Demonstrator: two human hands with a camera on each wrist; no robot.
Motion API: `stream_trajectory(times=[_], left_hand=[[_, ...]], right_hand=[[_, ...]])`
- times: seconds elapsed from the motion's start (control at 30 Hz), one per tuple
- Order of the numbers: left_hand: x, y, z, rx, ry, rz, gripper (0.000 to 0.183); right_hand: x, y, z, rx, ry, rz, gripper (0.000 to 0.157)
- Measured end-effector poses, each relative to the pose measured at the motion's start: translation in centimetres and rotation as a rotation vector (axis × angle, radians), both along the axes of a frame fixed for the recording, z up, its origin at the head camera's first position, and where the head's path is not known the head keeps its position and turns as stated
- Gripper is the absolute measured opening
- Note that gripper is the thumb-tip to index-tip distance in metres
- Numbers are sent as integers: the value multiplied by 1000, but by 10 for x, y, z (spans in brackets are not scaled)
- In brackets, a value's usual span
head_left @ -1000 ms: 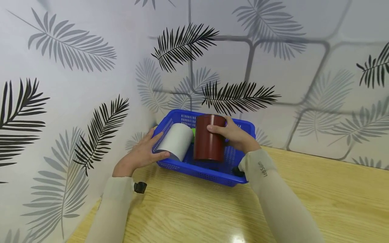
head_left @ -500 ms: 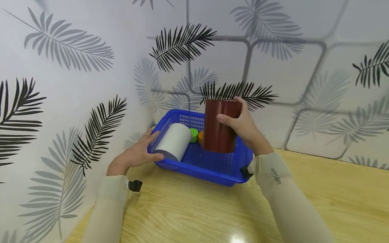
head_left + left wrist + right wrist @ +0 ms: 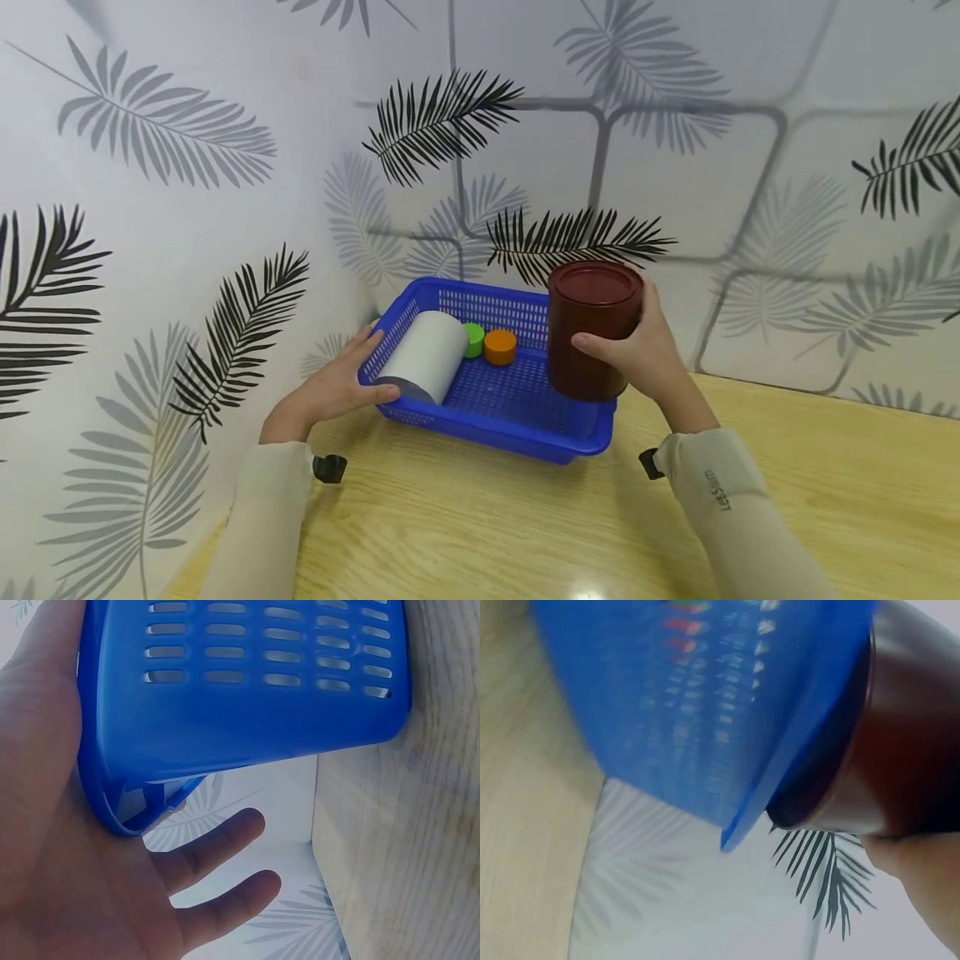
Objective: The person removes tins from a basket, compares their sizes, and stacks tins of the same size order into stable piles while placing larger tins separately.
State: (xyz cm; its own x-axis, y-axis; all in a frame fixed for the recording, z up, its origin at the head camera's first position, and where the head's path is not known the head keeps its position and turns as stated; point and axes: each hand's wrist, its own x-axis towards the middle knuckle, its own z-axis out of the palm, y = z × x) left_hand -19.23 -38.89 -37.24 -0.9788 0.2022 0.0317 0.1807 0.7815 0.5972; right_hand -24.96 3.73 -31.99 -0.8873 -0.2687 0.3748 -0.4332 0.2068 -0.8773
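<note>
In the head view, my right hand [image 3: 647, 346] grips a dark red canister [image 3: 585, 342] with a recessed round top, thumb on its near side. The canister is over the right end of a blue plastic basket [image 3: 495, 431]; in the right wrist view, the canister [image 3: 911, 742] is beside the basket's rim [image 3: 795, 742]. My left hand [image 3: 330, 390] rests against the basket's left corner, thumb along the front rim. Its fingers look fairly straight in the left wrist view. A white cylinder [image 3: 427, 354] lies tilted in the basket's left part, beside a green round piece [image 3: 473, 340] and an orange one [image 3: 500, 347].
The basket stands on a light wooden table [image 3: 450, 525], close to a wall [image 3: 675, 183] with a feather pattern. A second wall [image 3: 150, 250] rises on the left. Wood surface continues in front and to the right.
The canister has risen out of the middle of the basket and shifted right with my right hand, its top now showing. The orange piece has come into full view. My left hand stays at the basket's corner.
</note>
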Motion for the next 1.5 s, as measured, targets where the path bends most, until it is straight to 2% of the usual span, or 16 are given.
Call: stream_trajectory(times=[0.13,0.37,0.63,0.7,0.87,0.97,1.1,1.33,1.5], left_hand=[[-1,4,0,3,-3,-8,112],[-1,12,2,-1,-5,-17,113],[0,17,-1,-15,-21,-22,114],[1,16,0,-23,-16,-24,113],[6,12,2,-46,-11,-21,111],[8,9,4,-60,-12,-20,110],[8,6,5,-68,-13,-15,109],[7,6,6,-67,-13,-14,108],[9,6,6,-48,-31,-16,108]], right_hand=[[5,13,-11,-57,59,-38,105],[11,32,-20,-152,120,-22,103],[35,71,-36,-254,142,-120,100],[40,83,-38,-215,152,-158,101],[47,110,-44,24,150,-253,110],[48,127,-51,112,122,-280,110],[46,152,-55,150,71,-305,107],[38,207,-61,217,-118,-346,108],[34,241,-68,253,-163,-362,107]])
